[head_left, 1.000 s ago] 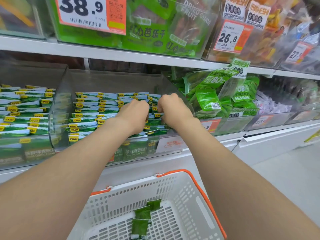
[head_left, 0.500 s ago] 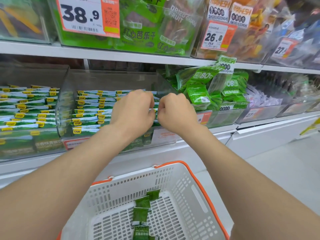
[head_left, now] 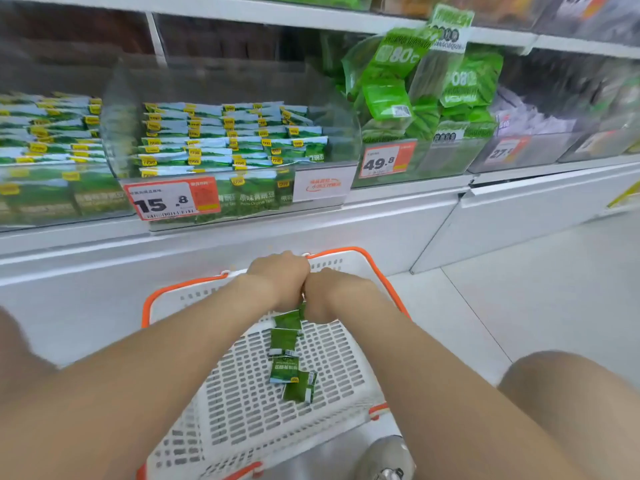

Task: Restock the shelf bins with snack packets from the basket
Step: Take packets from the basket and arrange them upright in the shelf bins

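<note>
Our hands have dropped from the shelf bin (head_left: 221,140) into the basket (head_left: 194,299): left hand (head_left: 280,280) and right hand (head_left: 325,296) curl together at its far edge over the snack packets (head_left: 285,355); whether they grip one, we cannot tell. White floor (head_left: 536,278) lies beneath.

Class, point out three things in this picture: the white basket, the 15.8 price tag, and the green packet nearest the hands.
white basket (head_left: 348,368): head view, on its bare slotted floor.
15.8 price tag (head_left: 162,202): head view, on the white part with the digits.
green packet (head_left: 288,320): head view, on its dark green face.
</note>
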{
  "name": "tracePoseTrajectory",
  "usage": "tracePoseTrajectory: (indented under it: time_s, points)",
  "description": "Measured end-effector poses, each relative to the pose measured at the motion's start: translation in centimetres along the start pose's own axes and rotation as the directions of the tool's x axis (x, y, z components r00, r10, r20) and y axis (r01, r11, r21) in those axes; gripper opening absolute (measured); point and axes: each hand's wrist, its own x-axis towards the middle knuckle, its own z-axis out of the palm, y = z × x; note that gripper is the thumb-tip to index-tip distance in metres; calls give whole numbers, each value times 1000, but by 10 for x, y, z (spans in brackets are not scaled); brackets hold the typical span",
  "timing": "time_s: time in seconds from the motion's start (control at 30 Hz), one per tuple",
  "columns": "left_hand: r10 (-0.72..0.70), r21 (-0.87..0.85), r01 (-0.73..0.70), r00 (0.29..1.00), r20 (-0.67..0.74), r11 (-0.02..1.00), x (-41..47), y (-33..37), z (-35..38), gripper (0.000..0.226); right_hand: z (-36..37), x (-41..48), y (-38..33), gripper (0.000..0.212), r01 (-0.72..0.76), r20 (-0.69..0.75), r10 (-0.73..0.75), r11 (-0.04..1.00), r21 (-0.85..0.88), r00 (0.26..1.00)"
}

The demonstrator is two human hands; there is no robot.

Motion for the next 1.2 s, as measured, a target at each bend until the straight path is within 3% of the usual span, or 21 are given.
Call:
tracePoseTrajectory:
  time_s: [0.17, 0.3, 0.47, 0.6, 0.67, 0.8, 0.9, 0.93, 1.0, 1.07, 1.13, 1.2]
  points:
    - [-52, -145, 85, 975, 217, 986, 11, 2, 111, 15, 75, 32, 23, 8, -77, 39, 75, 995, 58, 996]
    - [-12, -165, 71, 944, 330, 984, 18, 4, 185, 8, 120, 49, 40, 28, -116, 65, 111, 990, 79, 992]
    - [74, -88, -36, 873, 481, 996, 23, 10, 240, 73, 144, 60, 46, 32, -76, 97, 57, 976, 206, 994]
    - [100, -84, -65, 836, 540, 994, 24, 13, 255, 94, 154, 68, 47, 24, -77, 120, 51, 971, 226, 991]
    - [75, -157, 4, 869, 489, 988, 27, 9, 263, 89, 156, 69, 47, 26, -80, 127, 51, 969, 233, 991]
    - [16, -206, 60, 937, 350, 977, 24, 1, 271, 45, 156, 71, 44, 23, -98, 117, 68, 957, 273, 991]
    - [-33, -348, 110, 975, 221, 931, 21, -2, 265, 29, 151, 68, 39, 15, -88, 125, 53, 952, 294, 991]
    - [-94, -433, 167, 978, 186, 886, 21, -3, 260, 27, 148, 66, 38, 12, -83, 127, 45, 944, 318, 991]
    - [-251, -629, 303, 952, 173, 716, 22, -5, 242, 32, 142, 62, 39, 29, -79, 99, 45, 927, 367, 994]
    - [-330, -838, 387, 906, 267, 385, 22, -8, 216, 41, 138, 56, 42, 41, -52, 29, 44, 904, 425, 999]
    - [-284, -936, 350, 901, 328, 31, 17, -9, 183, 41, 133, 49, 45, 49, 7, -49, 24, 832, 554, 999]
    - [-216, -945, 296, 922, 321, -140, 9, -4, 148, 34, 126, 42, 43, 51, 93, -146, 13, 710, 698, 989]
